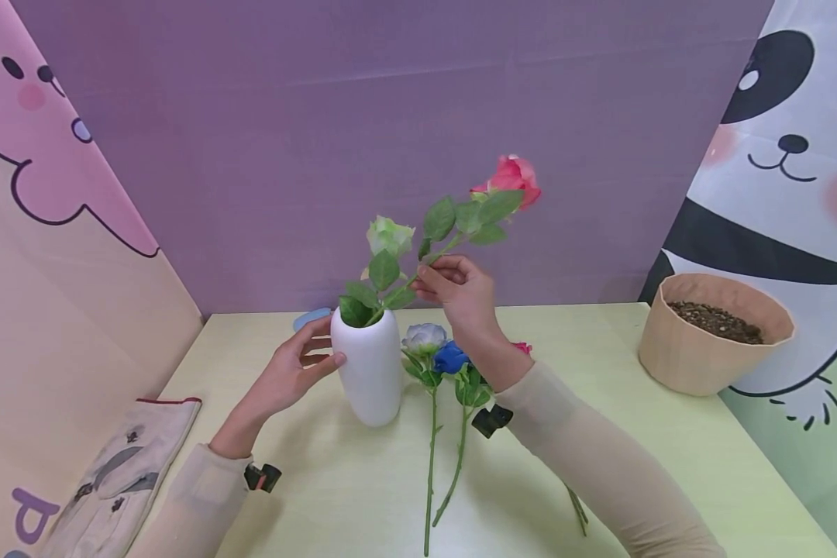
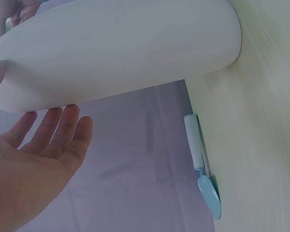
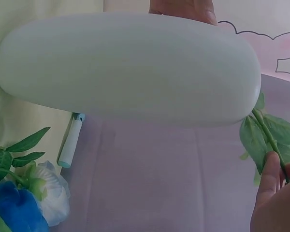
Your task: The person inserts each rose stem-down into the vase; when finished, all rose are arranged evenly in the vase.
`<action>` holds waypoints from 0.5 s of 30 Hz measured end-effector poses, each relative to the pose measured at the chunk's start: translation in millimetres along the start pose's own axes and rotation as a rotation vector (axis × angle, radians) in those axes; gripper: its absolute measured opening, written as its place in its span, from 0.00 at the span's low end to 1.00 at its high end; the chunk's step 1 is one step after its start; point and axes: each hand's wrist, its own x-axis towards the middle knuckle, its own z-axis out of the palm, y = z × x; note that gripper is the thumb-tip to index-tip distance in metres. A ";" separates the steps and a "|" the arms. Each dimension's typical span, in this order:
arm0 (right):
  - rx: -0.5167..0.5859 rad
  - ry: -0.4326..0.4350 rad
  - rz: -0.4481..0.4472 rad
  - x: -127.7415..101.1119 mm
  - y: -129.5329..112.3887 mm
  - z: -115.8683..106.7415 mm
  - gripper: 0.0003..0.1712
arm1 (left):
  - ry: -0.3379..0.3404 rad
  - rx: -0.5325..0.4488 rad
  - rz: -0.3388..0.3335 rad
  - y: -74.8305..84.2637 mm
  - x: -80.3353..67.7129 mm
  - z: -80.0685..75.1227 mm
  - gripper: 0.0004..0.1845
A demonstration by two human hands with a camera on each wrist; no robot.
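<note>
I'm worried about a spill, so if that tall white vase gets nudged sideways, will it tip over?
Probably fairly easily: the white vase is tall and narrow, and long stems lean out of its top. The left hand touches its side, which likely steadies it. Its smooth surface may feel slippery.

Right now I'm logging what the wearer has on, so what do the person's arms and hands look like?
Both hands, left hand and right hand, are bare: no gloves. Each arm wears a close-fitting beige long sleeve reaching the wrist. A small black wrist-mounted camera clip sits at the right cuff, and a second black clip at the left cuff.
</note>
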 end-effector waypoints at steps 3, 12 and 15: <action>-0.019 -0.008 0.003 0.3 1.7 1.3 0.11 | 0.003 0.005 0.010 -0.6 0.3 1.7 0.36; -0.089 -0.051 0.043 -1.4 5.2 9.7 0.12 | 0.006 -0.001 0.001 0.8 -0.3 1.9 0.36; -0.095 -0.064 0.049 -3.0 4.4 11.8 0.12 | 0.008 0.004 0.003 1.5 -0.1 1.7 0.37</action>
